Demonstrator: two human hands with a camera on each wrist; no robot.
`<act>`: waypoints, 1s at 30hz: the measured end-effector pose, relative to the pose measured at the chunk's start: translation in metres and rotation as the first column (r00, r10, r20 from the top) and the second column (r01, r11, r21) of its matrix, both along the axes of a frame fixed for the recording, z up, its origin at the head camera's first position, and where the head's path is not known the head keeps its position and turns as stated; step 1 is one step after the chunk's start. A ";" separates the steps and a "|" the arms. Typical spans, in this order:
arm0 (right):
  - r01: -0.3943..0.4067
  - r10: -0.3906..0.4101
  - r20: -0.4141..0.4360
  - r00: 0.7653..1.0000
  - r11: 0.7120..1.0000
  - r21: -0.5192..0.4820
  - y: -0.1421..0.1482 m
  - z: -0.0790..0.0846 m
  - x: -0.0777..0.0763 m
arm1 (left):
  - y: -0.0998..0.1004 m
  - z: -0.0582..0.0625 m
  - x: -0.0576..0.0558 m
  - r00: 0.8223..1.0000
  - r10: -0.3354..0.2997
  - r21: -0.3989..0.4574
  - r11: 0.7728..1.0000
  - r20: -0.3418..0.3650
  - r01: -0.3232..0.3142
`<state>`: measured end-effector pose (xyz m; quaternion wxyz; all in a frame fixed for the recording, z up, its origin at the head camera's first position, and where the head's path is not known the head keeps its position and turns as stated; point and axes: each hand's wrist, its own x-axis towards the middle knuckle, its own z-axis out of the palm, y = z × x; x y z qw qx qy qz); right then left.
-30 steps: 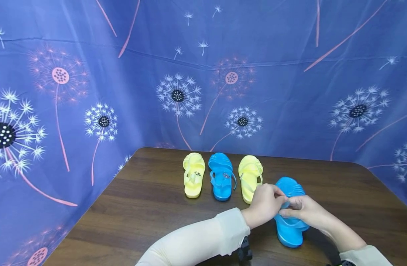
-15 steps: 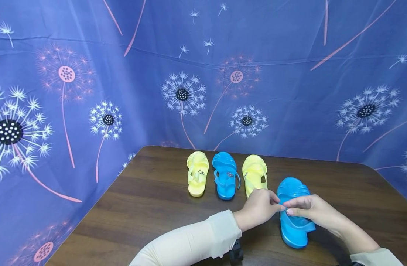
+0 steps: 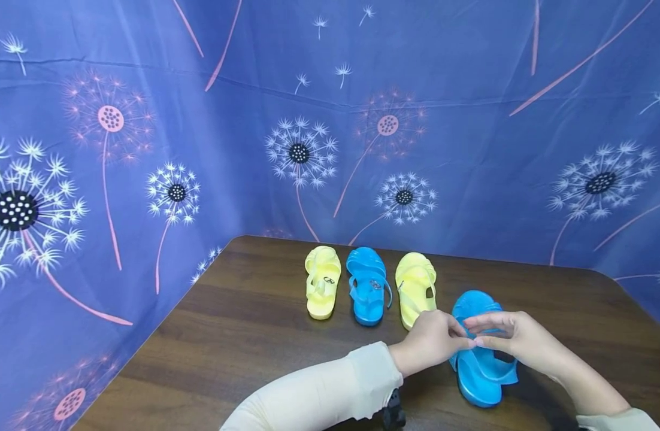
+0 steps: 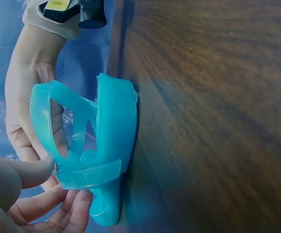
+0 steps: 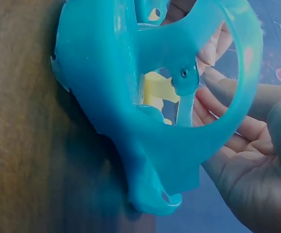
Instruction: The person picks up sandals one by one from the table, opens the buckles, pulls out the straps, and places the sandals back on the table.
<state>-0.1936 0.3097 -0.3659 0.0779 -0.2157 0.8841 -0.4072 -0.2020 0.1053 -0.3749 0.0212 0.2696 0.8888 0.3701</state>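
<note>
A blue plastic sandal [image 3: 481,383] lies on the table at the right in the head view, toe pointing away. My left hand [image 3: 429,341] pinches its strap from the left with thumb and fingers. From the right, my right hand [image 3: 524,341] holds the same strap, its thumb tip meeting the left thumb. Up close in the right wrist view, the strap [image 5: 249,63] makes a loop above the sole, with a small round stud [image 5: 184,73] near the fingertips. The left wrist view has the left thumb [image 4: 36,172] at the strap; the strap's end is hidden among the fingers.
Left of the hands stand a yellow sandal [image 3: 413,287], another blue sandal [image 3: 368,293] and a second yellow sandal [image 3: 321,287] in a row. All sit on the brown wooden table [image 3: 265,335]. Behind it hangs a blue dandelion-print cloth [image 3: 227,149].
The raised strap end seen between the fingers one second ago is now lower and hidden. The thumbs have come together, and the right index finger has spread from its thumb. The head view shifted slightly.
</note>
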 end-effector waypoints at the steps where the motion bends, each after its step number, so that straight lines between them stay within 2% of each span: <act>1: -0.004 0.005 -0.018 1.000 1.000 0.024 0.000 0.001 -0.001 | 0.001 0.001 -0.001 1.000 0.004 -0.005 1.000 0.003 -0.004; 6: 0.007 0.000 -0.050 0.999 0.989 0.147 -0.002 0.007 -0.003 | 0.006 0.006 -0.005 0.999 0.028 -0.053 0.998 0.025 -0.026; 9: 0.014 -0.011 -0.021 1.000 0.988 0.152 -0.003 0.008 -0.002 | 0.009 0.007 -0.006 0.998 0.030 -0.081 0.996 0.063 -0.025; 12: 0.024 -0.020 -0.031 0.999 0.990 0.141 -0.004 0.007 -0.001 | 0.011 0.007 -0.007 0.994 0.046 -0.104 0.994 0.103 -0.035; 17: 0.041 -0.024 -0.085 0.996 0.976 0.212 -0.003 0.009 -0.002 | 0.011 0.007 -0.007 0.994 0.064 -0.126 0.991 0.085 -0.053; 21: -0.012 0.034 -0.083 0.996 0.967 0.256 -0.001 0.011 -0.005 | 0.009 0.006 -0.005 0.994 0.077 -0.086 0.994 0.077 -0.070; 27: -0.085 0.088 -0.007 0.996 0.974 0.208 -0.002 0.010 -0.007 | 0.006 0.001 -0.004 0.992 0.079 -0.008 0.997 0.100 -0.079; 30: -0.101 0.103 0.002 0.995 0.974 0.201 -0.002 0.012 -0.009 | 0.005 0.000 -0.003 0.991 0.078 0.017 0.997 0.109 -0.080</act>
